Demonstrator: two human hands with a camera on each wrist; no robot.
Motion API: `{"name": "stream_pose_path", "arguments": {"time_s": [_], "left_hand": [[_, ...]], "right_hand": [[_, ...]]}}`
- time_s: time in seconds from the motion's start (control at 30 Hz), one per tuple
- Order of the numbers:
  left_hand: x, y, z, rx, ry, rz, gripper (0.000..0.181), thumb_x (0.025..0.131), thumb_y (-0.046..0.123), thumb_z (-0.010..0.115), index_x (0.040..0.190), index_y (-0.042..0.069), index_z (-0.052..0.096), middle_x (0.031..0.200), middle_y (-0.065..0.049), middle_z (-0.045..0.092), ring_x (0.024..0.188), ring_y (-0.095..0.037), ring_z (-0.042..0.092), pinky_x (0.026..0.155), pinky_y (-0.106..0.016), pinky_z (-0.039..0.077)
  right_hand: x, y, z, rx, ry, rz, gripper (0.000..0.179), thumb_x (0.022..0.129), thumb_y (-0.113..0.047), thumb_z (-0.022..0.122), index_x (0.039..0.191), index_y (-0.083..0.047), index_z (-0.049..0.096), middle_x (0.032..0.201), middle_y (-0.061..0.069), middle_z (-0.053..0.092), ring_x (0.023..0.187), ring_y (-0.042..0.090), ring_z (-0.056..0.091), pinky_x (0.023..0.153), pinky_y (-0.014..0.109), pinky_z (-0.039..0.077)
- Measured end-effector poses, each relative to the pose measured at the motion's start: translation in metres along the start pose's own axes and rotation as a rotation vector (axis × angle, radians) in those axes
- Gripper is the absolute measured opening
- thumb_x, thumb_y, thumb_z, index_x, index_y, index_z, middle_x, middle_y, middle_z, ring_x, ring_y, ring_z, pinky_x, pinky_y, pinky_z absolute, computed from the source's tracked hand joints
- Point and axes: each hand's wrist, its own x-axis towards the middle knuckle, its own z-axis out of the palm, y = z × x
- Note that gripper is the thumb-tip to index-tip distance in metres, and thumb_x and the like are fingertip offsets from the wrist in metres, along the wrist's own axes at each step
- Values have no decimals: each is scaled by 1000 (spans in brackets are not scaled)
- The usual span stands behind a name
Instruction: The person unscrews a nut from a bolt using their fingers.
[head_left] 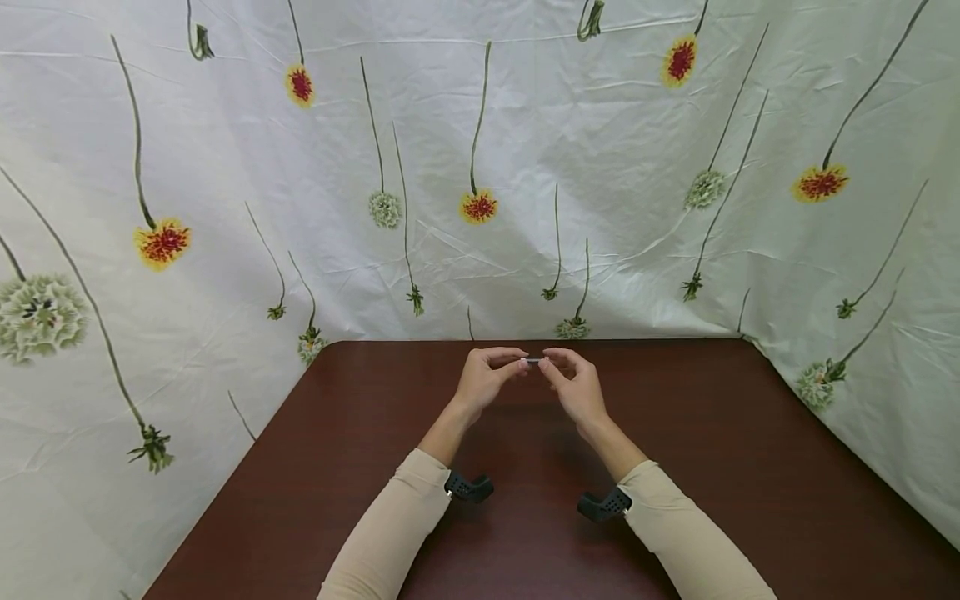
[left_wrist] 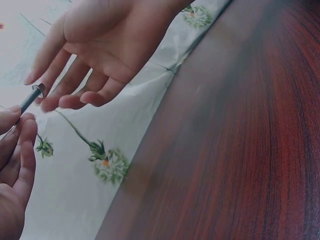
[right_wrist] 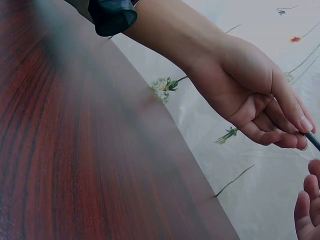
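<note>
A small dark threaded bolt [head_left: 534, 361] is held level above the far part of the table, between both hands. My left hand [head_left: 480, 385] pinches one end with thumb and fingertips. At the other end my right hand [head_left: 579, 392] has its thumb and index fingertip around the bolt. In the left wrist view, the bolt's shaft [left_wrist: 28, 102] sticks up out of the left fingers, and its wide metal end [left_wrist: 38, 89] sits between the right thumb and fingers. The right wrist view cuts off most of the right hand and the bolt.
A dark red-brown wooden table [head_left: 525, 517] lies under both hands. Behind and beside it hangs a white cloth [head_left: 435, 150] printed with flowers, reaching down to the table's edges. Black wrist cameras [head_left: 469, 487] stick out inward from the sleeves.
</note>
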Motion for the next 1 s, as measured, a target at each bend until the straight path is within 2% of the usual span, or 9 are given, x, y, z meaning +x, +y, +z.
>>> {"name": "stream_pose_path", "arguments": {"time_s": [0.07,0.17,0.3,0.47,0.63,0.7,0.77,0.9,1.0], "left_hand": [[3,-8,-1,1,2,-4,18,98,-5,68,113,-14,72,100,-25,74,88,-30,75,83,-47,59],[6,-18,-2,-1,7,-6,19,98,-4,68,114,-13,72,101,-25,74,92,-38,74,87,-59,55],[5,-19,-2,-12,9,-8,19,97,1,71,113,-9,74,100,-23,75,96,-48,71,89,-63,53],[4,-20,-3,-10,8,-4,19,97,4,73,112,-8,74,98,-18,76,93,-42,73,88,-61,54],[5,-19,-3,-8,8,5,18,97,5,73,111,-6,76,97,-15,77,92,-40,74,87,-61,54],[5,-20,-4,-3,9,7,17,97,5,73,111,-5,76,97,-15,77,92,-40,73,87,-60,55],[6,-20,-4,2,6,9,18,97,5,73,112,-5,76,98,-17,77,93,-40,73,87,-58,56],[5,-20,-5,13,2,6,19,98,6,72,113,-5,76,99,-18,76,93,-40,73,84,-45,59],[5,-19,-5,6,3,2,18,98,5,72,112,-5,76,99,-16,77,94,-43,72,81,-36,60]], "right_hand": [[0,0,0,-6,7,1,24,102,-5,67,122,8,68,110,24,68,91,21,62,73,26,54],[1,6,0,-2,3,-22,22,100,-2,68,122,4,70,114,22,69,94,22,62,72,23,52],[3,12,0,6,-1,-43,30,98,-3,71,127,0,68,118,19,68,94,22,63,73,27,54],[3,15,0,18,20,-20,24,101,-10,69,121,4,70,107,19,71,89,19,65,81,44,58],[3,15,-1,37,-5,-49,24,99,1,67,124,2,68,114,19,68,101,30,65,82,37,58],[3,14,-1,47,-10,-52,27,99,0,68,126,2,67,117,18,68,105,35,65,83,35,58],[3,13,0,55,2,-37,26,100,-6,69,124,2,68,113,18,69,101,35,67,84,39,59],[3,14,-1,30,26,-10,22,102,-13,69,116,3,71,102,18,71,90,29,69,86,51,57],[3,16,-3,13,9,-13,18,101,-6,68,117,2,70,105,18,71,91,28,68,83,50,57]]}}
